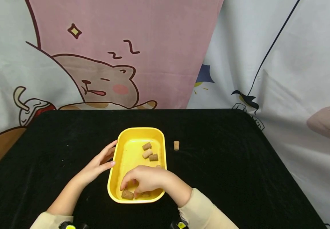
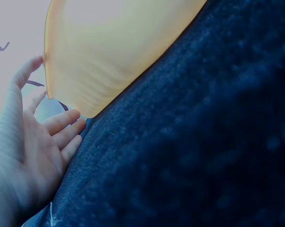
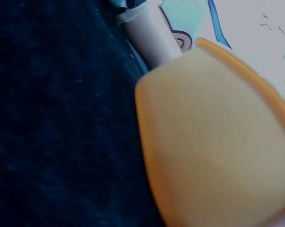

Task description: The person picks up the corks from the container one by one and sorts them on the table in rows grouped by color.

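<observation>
A yellow plastic tray (image 1: pixel 113 181) stands on the black cloth, with several small corks inside. At its left side my left hand (image 1: pixel 100 163) touches the rim with fingertips and thumb, fingers relaxed; the left wrist view shows this hand (image 2: pixel 43 137) against the tray's outer wall (image 2: pixel 104 61). Reaching over the right rim, my right hand (image 1: pixel 147 179) pinches a cork (image 1: pixel 127 194) at the near left corner between index finger and thumb. Another cork (image 1: pixel 145 194) lies partly hidden under this hand. The right wrist view shows the tray's outside (image 3: pixel 213 127), with the right hand out of sight.
Toward the tray's far right lie a brown cork (image 1: pixel 147 146), a paler cork (image 1: pixel 147 153) and a dark cork (image 1: pixel 153 157). One tapered cork (image 1: pixel 176 145) stands on the black cloth (image 1: pixel 225 165) outside the right rim. A printed curtain (image 1: pixel 165 57) hangs behind the table.
</observation>
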The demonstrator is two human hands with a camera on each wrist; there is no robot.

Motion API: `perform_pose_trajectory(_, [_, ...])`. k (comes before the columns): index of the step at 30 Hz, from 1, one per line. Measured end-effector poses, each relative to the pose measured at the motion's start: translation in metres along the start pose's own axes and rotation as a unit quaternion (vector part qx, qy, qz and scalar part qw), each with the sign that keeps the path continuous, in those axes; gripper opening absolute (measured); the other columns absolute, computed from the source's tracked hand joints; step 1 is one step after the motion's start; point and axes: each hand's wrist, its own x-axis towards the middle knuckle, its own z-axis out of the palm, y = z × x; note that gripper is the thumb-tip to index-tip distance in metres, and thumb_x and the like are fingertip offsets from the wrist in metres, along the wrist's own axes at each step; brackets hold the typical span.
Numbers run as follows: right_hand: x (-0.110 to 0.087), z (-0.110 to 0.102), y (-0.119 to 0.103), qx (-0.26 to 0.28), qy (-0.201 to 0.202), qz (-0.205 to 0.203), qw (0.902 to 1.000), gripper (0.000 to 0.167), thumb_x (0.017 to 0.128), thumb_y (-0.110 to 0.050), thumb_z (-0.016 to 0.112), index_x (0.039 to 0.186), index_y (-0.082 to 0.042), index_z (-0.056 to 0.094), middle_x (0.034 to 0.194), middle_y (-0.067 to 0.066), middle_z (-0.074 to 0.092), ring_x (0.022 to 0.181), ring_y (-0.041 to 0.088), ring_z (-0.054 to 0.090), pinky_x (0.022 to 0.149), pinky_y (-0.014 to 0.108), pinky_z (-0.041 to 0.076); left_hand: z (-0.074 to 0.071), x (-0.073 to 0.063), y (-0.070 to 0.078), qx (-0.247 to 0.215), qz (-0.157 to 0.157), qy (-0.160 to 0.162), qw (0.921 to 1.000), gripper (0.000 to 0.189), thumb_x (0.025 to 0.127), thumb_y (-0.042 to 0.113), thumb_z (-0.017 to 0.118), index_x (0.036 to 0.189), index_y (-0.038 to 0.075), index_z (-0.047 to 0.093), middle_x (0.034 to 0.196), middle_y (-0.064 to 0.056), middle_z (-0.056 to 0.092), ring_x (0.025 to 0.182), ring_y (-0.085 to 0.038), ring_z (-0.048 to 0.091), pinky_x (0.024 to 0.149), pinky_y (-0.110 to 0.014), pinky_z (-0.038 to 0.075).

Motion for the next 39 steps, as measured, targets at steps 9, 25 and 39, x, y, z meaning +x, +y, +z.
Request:
perform_pose_trajectory(9, [0.002,0.004,0.0,-0.016,-0.004,-0.008,0.9998,0.029,0.08,-0.009,0.077,0.108,-0.016,0.071,0.095,-0.019,0.064,0.08,0.0,0.052,0.076,0.013,0.042,0.0,0.001,0.0,-0.009,0.006,-0.004,0.9999,0.065,0.098,0.009,0.048,0.154,0.018,0.016,0.148,-0.026,0.03,0.131,-0.048,0.033,0.097,-0.066,0.032])
perform_pose_trajectory(25, [-0.004,-0.006,-0.004,-0.022,0.044,-0.002,0.9988,0.029,0.081,-0.01,0.076,0.109,-0.017,0.07,0.092,-0.017,0.062,0.079,0.0,0.053,0.072,0.013,0.044,-0.001,0.001,0.0,-0.005,0.001,-0.002,1.0,0.065,0.098,0.011,0.049,0.153,0.018,0.016,0.148,-0.026,0.03,0.13,-0.048,0.035,0.097,-0.065,0.034])
perform_pose_trajectory(39, [-0.038,-0.042,-0.015,-0.015,0.144,0.0,0.9895,0.032,0.078,-0.015,0.08,0.107,-0.016,0.069,0.098,-0.016,0.063,0.084,0.008,0.054,0.073,0.022,0.048,-0.001,0.001,0.0,0.002,0.001,-0.001,1.0,0.066,0.097,0.009,0.049,0.154,0.016,0.015,0.148,-0.027,0.03,0.13,-0.049,0.033,0.097,-0.066,0.033])
